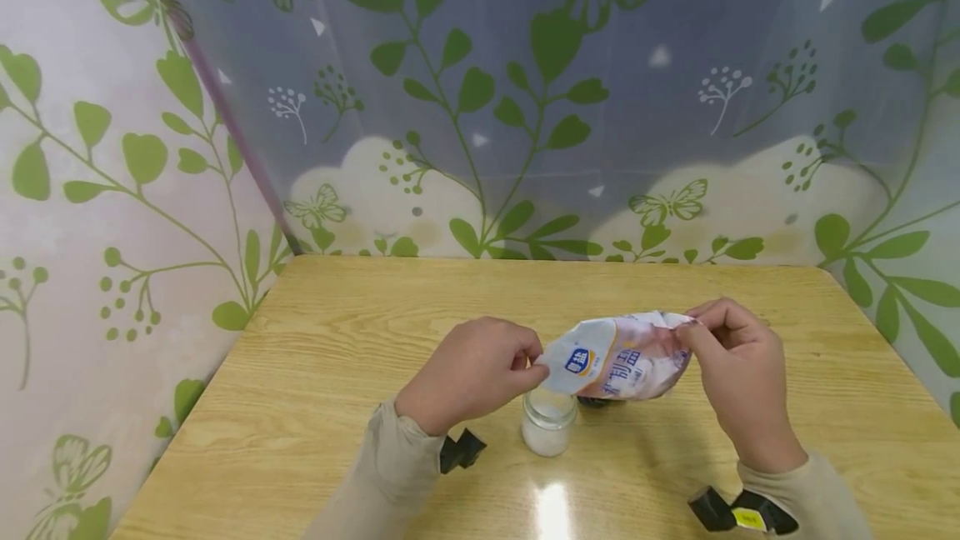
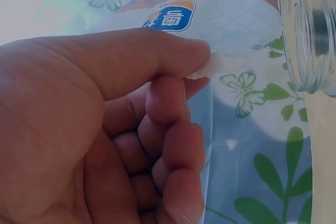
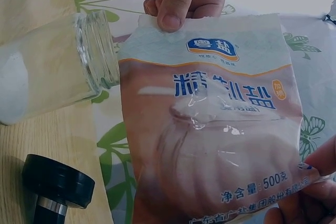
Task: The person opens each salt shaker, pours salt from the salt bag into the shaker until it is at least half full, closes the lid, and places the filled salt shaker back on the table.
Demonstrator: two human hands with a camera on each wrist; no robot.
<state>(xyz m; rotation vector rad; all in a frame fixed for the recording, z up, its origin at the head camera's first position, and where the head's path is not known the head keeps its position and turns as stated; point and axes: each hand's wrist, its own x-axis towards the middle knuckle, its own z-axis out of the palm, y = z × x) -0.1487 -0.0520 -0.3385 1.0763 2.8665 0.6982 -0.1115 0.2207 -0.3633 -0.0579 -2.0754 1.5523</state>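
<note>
Both hands hold a printed plastic bag of salt (image 1: 626, 361) above the table. My left hand (image 1: 480, 369) pinches its pale top end between thumb and forefinger, at a torn-looking edge in the left wrist view. My right hand (image 1: 738, 373) grips the opposite, bottom end by a corner. The bag lies sideways, its top end close over the mouth of a glass jar (image 1: 549, 425). White grains fill the lower part of the jar, which stands upright without a lid. In the right wrist view the jar (image 3: 52, 66) appears beside the bag's top.
A black round-topped object with a silver band (image 3: 58, 182) stands behind the jar, mostly hidden by the bag in the head view. The wooden table (image 1: 337, 340) meets a leaf-patterned cloth backdrop (image 1: 480, 107) at its far edge. Black cameras sit on both wrists.
</note>
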